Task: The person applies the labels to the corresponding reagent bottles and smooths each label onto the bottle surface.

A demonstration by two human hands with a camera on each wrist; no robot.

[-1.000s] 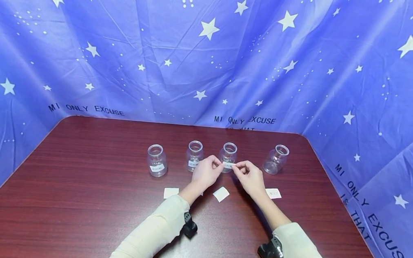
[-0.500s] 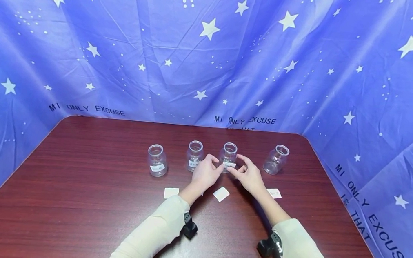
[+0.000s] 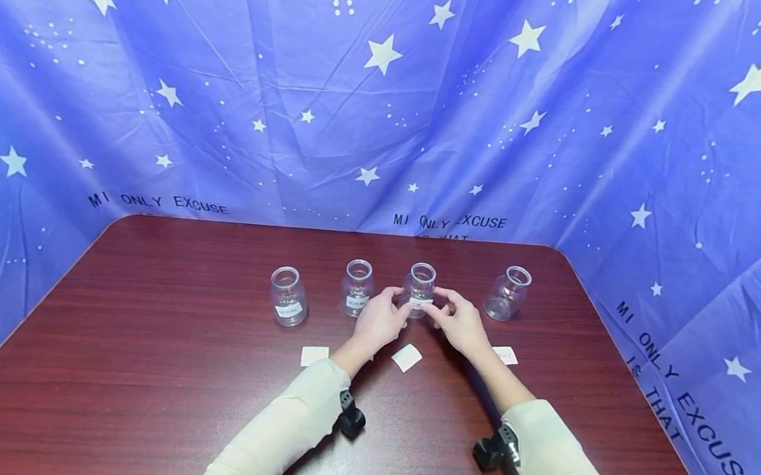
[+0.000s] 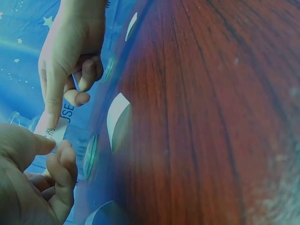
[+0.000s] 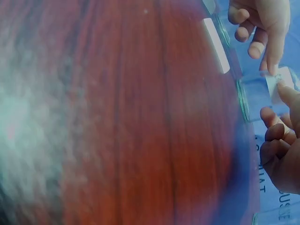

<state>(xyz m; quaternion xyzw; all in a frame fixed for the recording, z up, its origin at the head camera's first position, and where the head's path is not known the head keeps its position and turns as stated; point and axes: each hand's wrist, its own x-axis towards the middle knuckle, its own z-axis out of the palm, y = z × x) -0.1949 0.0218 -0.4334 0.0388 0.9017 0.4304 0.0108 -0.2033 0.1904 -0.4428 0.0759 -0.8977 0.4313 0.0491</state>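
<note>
A small clear glass jar (image 3: 421,282) stands upright between both hands, a white printed label (image 3: 419,303) across its front. My left hand (image 3: 380,319) holds the jar from the left, the thumb at the label's left end. From the right, my right hand (image 3: 461,324) has its index finger along the jar's side and its thumb on the label. In the right wrist view both thumbs meet the label (image 5: 280,84) on the jar (image 5: 255,96). The fingers behind the glass are partly hidden.
Two labelled jars, one nearer (image 3: 358,281) and one farther (image 3: 287,297), stand left; an unlabelled jar (image 3: 508,294) stands right. White paper pieces lie in front: left (image 3: 314,356), middle (image 3: 406,357) and right (image 3: 506,355). A starry blue cloth (image 3: 293,147) hangs behind the table.
My right hand has gone from pinching the label's right end to holding the jar's side with its thumb on the label. The left thumb has shifted slightly at the label's left end.
</note>
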